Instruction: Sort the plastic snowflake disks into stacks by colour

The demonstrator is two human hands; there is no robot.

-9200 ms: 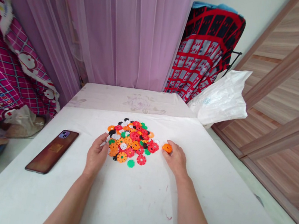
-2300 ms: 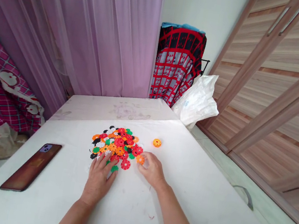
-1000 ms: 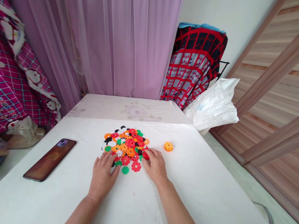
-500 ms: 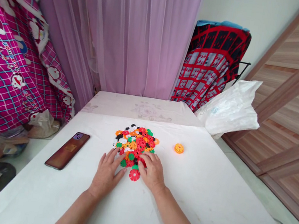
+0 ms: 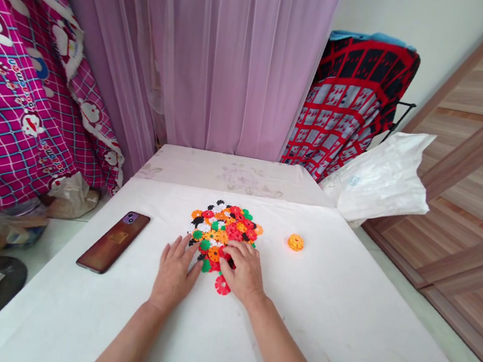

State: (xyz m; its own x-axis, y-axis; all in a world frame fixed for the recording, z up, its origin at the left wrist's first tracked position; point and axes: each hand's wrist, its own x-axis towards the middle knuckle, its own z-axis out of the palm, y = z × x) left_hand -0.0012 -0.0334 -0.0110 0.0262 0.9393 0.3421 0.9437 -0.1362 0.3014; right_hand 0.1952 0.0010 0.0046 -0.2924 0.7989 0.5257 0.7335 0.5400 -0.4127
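A heap of plastic snowflake discs (image 5: 214,237) in red, orange, green, black and white lies on the white-covered table. At its near left edge rests my left hand (image 5: 176,270), fingers spread, with nothing seen in it. My right hand (image 5: 244,270) is over the near right side of the heap, its fingers bent and touching the discs; whether one is gripped I cannot make out. A single red disc (image 5: 222,285) lies at the front of the heap between my hands. To the right, apart from the heap, sits a small stack of orange discs (image 5: 296,242).
A brown phone (image 5: 113,241) lies on the left side of the table (image 5: 290,335). Beyond the right far corner stands a white plastic bag (image 5: 379,178). A purple curtain (image 5: 240,71) hangs behind the table, and a wooden cabinet (image 5: 477,200) stands to the right.
My right hand's fingers have moved slightly over the discs, and an orange disc near them shows more now. The left hand has drawn a little away from the heap. The view has shifted slightly.
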